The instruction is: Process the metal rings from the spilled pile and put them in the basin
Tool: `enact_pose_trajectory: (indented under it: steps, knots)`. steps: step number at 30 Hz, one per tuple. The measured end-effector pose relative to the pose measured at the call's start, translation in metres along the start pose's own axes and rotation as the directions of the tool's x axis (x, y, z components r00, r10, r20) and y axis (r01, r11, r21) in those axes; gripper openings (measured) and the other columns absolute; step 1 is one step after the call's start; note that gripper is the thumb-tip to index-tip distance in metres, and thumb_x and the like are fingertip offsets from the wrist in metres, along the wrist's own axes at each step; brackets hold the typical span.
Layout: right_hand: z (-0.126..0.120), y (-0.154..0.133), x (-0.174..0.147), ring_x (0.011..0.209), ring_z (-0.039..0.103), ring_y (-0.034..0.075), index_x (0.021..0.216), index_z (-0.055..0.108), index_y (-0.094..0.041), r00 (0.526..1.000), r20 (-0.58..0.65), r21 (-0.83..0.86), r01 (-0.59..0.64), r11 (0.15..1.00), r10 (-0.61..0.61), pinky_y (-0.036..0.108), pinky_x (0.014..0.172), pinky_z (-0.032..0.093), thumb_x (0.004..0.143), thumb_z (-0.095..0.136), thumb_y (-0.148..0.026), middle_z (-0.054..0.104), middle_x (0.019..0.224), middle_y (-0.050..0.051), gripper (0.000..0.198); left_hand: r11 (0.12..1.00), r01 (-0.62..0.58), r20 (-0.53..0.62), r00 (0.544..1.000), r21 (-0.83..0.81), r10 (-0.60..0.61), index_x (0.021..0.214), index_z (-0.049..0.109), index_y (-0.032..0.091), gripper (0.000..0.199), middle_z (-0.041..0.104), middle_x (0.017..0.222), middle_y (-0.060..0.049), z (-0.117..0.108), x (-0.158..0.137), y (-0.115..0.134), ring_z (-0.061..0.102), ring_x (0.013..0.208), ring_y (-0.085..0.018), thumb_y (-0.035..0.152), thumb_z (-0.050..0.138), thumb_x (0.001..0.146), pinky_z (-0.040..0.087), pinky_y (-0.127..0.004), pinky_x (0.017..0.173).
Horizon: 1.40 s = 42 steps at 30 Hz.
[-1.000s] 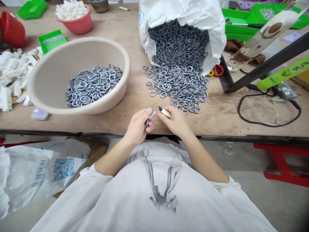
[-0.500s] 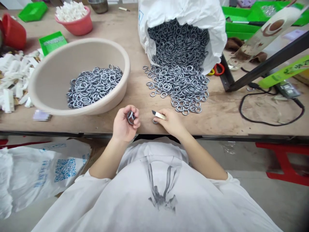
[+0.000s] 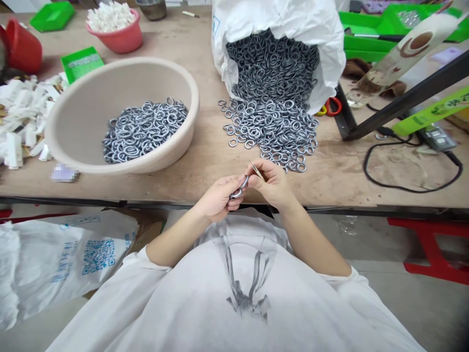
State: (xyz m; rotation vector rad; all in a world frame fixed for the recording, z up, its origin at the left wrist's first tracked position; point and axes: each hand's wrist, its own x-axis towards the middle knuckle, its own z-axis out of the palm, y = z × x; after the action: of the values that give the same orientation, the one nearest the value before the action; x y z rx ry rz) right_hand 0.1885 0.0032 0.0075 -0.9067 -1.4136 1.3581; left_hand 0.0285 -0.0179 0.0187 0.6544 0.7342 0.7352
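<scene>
The wide beige basin (image 3: 78, 120) sits on the wooden bench (image 3: 207, 98), with a heap of grey rings (image 3: 146, 131) gathered toward its right side. Off to the right of the basin and nearer the person, the two hands come together over the bench's front edge. The left hand (image 3: 220, 198) has its fingers curled around a few metal rings (image 3: 237, 193), one of which stands up at the fingertips toward the right hand (image 3: 274, 186). The right fingers pinch a slim pale tool (image 3: 258, 172), its thin tip pointing away from the body; seen almost edge-on, it looks like a small knife, though the view is too poor to be sure. Whether those fingers also touch the upright ring cannot be told. To the right of the basin a white sack (image 3: 278, 17) opens toward the person, and loose rings (image 3: 278, 124) spill from it onto the bench, ending just beyond the right hand. Behind the basin are a pink bowl (image 3: 120, 44) of white pieces (image 3: 110, 17) and a green tray (image 3: 73, 76). A pile of white blocks (image 3: 27, 110) lies to the basin's left, and a black metal frame (image 3: 406, 100) stands well to its right.
</scene>
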Motion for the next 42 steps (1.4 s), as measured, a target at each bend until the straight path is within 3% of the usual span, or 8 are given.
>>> enact_pose_trajectory:
  steps: [4, 9, 13, 16, 20, 25, 42]
  knots:
    - [0.001, 0.0, -0.001, 0.068, 0.055, 0.013, 0.084, 0.062, -0.023, 0.999, -0.049, -0.085, 0.007, 0.996, -0.011, 0.027, 0.066, 0.048, 0.071, 0.078, -0.067, 0.06, 0.075, -0.002, 0.048, 0.969, -0.217, -0.062, 0.972, 0.116, 0.225, 0.07, 0.049, 0.018, 0.05, 0.032, 0.053, 0.008, 0.0, 0.005, -0.008, 0.02, 0.042, -0.003, 0.058, 0.077, 0.075, 0.015, -0.017, 0.039]
    - [-0.001, -0.003, -0.006, 0.064, 0.048, 0.013, 0.081, 0.059, -0.022, 0.982, -0.169, -0.233, 0.048, 0.971, -0.089, 0.028, 0.063, 0.041, 0.084, 0.063, -0.068, 0.053, 0.069, -0.002, 0.047, 0.943, -0.27, -0.03, 0.959, 0.193, 0.28, 0.07, 0.052, 0.017, 0.048, 0.033, 0.056, 0.007, -0.003, 0.006, -0.009, 0.023, 0.044, -0.004, 0.058, 0.072, 0.081, 0.016, -0.019, 0.041]
    - [-0.003, -0.006, -0.016, 0.062, 0.047, 0.013, 0.078, 0.06, -0.02, 0.956, -0.018, -0.475, 0.248, 0.844, -0.291, 0.029, 0.061, 0.037, 0.093, 0.057, -0.059, 0.054, 0.067, -0.001, 0.042, 0.937, -0.295, -0.074, 0.947, 0.187, 0.313, 0.07, 0.051, 0.017, 0.05, 0.036, 0.056, 0.007, -0.006, 0.007, -0.005, 0.025, 0.045, -0.004, 0.061, 0.074, 0.079, 0.018, -0.019, 0.041]
    - [-0.001, -0.007, -0.02, 0.059, 0.045, 0.012, 0.072, 0.057, -0.02, 0.917, 0.064, -0.554, 0.36, 0.751, -0.393, 0.028, 0.058, 0.034, 0.098, 0.055, -0.049, 0.05, 0.063, -0.002, 0.038, 0.937, -0.3, -0.08, 0.945, 0.177, 0.318, 0.072, 0.052, 0.017, 0.05, 0.035, 0.055, 0.007, -0.007, 0.007, -0.005, 0.024, 0.044, -0.004, 0.061, 0.075, 0.078, 0.02, -0.019, 0.041]
    - [-0.001, -0.008, -0.02, 0.058, 0.044, 0.012, 0.072, 0.058, -0.019, 0.897, 0.088, -0.588, 0.397, 0.705, -0.433, 0.027, 0.057, 0.032, 0.098, 0.057, -0.043, 0.048, 0.061, -0.003, 0.035, 0.937, -0.306, -0.068, 0.945, 0.169, 0.321, 0.072, 0.052, 0.017, 0.048, 0.035, 0.056, 0.008, -0.006, 0.007, -0.006, 0.024, 0.045, -0.004, 0.059, 0.075, 0.079, 0.019, -0.019, 0.041]
    - [-0.003, -0.01, -0.021, 0.056, 0.043, 0.012, 0.069, 0.057, -0.02, 0.91, 0.1, -0.585, 0.381, 0.716, -0.403, 0.027, 0.056, 0.031, 0.098, 0.057, -0.042, 0.047, 0.06, -0.003, 0.036, 0.939, -0.296, -0.043, 0.951, 0.176, 0.307, 0.071, 0.05, 0.017, 0.051, 0.035, 0.055, 0.008, -0.005, 0.006, -0.005, 0.023, 0.044, -0.003, 0.06, 0.076, 0.077, 0.018, -0.019, 0.041]
    - [-0.001, -0.01, -0.022, 0.054, 0.04, 0.011, 0.067, 0.054, -0.02, 0.885, 0.082, -0.557, 0.422, 0.715, -0.458, 0.028, 0.055, 0.03, 0.097, 0.058, -0.04, 0.048, 0.059, -0.004, 0.036, 0.945, -0.293, -0.076, 0.949, 0.144, 0.306, 0.069, 0.049, 0.017, 0.051, 0.035, 0.056, 0.007, -0.004, 0.005, -0.005, 0.024, 0.045, -0.004, 0.059, 0.076, 0.077, 0.019, -0.018, 0.041]
